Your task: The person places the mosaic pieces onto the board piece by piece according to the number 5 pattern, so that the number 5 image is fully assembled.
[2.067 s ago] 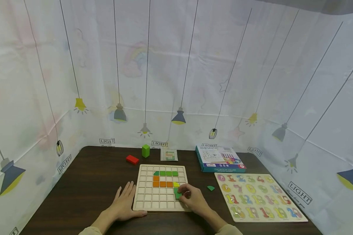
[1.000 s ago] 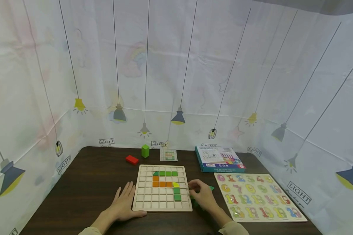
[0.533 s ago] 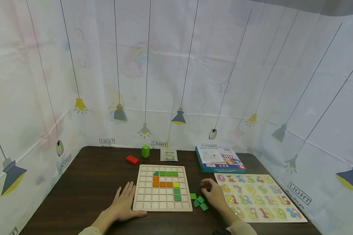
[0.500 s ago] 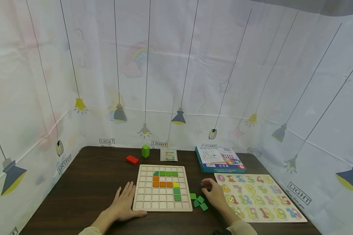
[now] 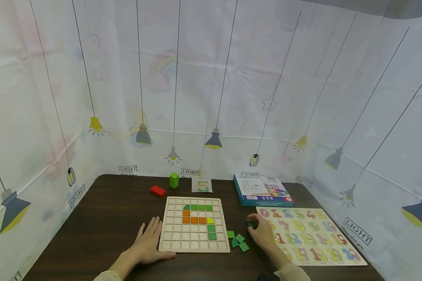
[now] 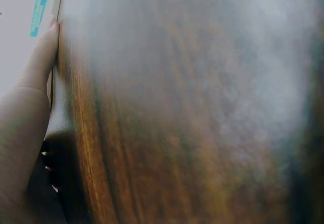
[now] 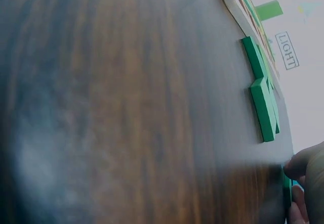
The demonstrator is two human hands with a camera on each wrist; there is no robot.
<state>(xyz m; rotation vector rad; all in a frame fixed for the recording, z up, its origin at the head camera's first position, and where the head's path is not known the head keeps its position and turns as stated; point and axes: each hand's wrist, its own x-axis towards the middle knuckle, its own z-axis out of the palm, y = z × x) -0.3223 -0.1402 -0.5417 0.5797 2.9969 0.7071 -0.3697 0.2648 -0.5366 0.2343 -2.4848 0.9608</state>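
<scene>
Green piece [image 7: 287,188] is pinched by the right hand [image 5: 261,232], to the right of the grid board [image 5: 176,235] and apart from it. That grip holds the piece between thumb and fingertips, and the hand hides most of it. Between the hand and the grid board lie four loose green tiles [image 5: 240,238], one with a rounded edge, the nearest just beside the board's right edge. On the grid board, a rounded green tile [image 5: 186,207] and three green squares [image 5: 202,207] make the upper run; orange tiles [image 5: 194,220] go down from the rounded one, then rightward to a yellow tile [image 5: 210,221], with two more green squares below that. At the grid board's left edge rests the left hand [image 5: 147,242], its grip apart, fingers straight, thumb at the near-left corner. A number board [image 5: 321,263] lies further right of the grid board, its left side partly hidden by the right hand. Beyond the grid board's far edge are a picture card [image 5: 202,185], a green block [image 5: 174,180] and a red block [image 5: 158,191]; a box [image 5: 267,191] lies beyond its far-right corner. All lie on a dark worktop [image 5: 91,226]; behind hangs a lamp-printed curtain [image 5: 197,86].
</scene>
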